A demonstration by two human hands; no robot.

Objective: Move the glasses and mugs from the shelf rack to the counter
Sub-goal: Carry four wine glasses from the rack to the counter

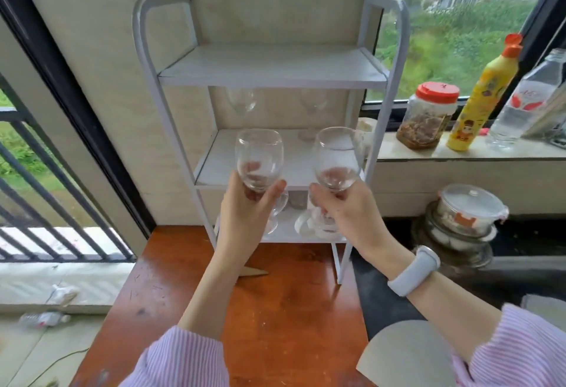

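1. Your left hand (245, 209) grips one wine glass (259, 160), your right hand (343, 212) another (336, 160), both before the shelf rack (269, 75).
2. They look thin, slippery and fragile; hold low under the bowls.

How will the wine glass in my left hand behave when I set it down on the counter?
The left glass looks thin, clear and empty, so it is probably light and fragile. Its bowl is wide above a narrow stem, so it may tip if bumped. The smooth surface could slip between the fingers.
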